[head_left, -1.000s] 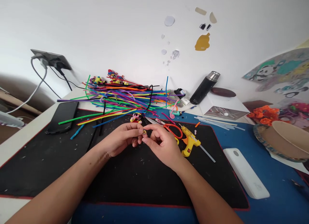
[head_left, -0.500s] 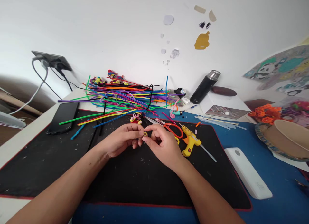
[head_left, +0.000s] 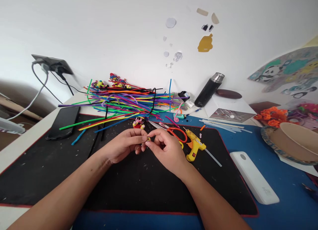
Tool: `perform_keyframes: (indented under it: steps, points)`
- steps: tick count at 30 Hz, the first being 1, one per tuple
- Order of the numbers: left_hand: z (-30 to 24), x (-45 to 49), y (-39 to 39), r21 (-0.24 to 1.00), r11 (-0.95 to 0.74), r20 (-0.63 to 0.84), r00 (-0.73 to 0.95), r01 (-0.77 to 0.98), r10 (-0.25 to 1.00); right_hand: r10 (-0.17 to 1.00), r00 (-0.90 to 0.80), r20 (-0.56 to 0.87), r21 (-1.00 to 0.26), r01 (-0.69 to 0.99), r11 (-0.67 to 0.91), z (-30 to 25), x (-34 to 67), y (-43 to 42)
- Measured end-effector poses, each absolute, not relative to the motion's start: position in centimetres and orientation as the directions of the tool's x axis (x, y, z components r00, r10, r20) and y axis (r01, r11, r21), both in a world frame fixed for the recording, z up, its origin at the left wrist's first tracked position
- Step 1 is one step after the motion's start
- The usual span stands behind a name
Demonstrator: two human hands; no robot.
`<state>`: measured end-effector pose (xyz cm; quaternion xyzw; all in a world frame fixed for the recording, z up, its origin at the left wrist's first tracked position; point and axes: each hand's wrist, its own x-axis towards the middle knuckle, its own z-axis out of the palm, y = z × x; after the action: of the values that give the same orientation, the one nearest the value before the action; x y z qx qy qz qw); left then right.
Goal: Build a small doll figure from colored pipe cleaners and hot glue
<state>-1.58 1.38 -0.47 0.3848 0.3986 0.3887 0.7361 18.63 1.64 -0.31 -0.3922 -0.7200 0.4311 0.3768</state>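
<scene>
Above the black mat [head_left: 149, 183], nearer its far edge than its near one, our left hand [head_left: 121, 144] and right hand [head_left: 169, 152] meet at a small yellow-and-dark piece [head_left: 148, 139]. Left thumb and fingers pinch it from the left; right thumb and forefinger close round its right side, firmness we can't tell. Piece sits right between the fingertips, so we call neither hand nearer. Long axis: too small and too covered for us to read. Just beyond it, a bit left, at the mat's far edge, we see a small doll [head_left: 138, 123]. Scissors [head_left: 180, 129] lie past the right hand; the glue gun [head_left: 196, 144] is further toward the mat's right edge.
</scene>
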Motion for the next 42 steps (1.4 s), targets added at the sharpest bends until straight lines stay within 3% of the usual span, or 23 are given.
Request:
perform_keyframes:
  steps: [42]
  points:
    - [-0.50, -1.30, 1.20, 0.862, 0.407, -0.279, 0.388, -0.302, 0.878, 0.897, -0.390, 0.211, -0.905, 0.269, 0.329, -0.22, 18.68, 1.58]
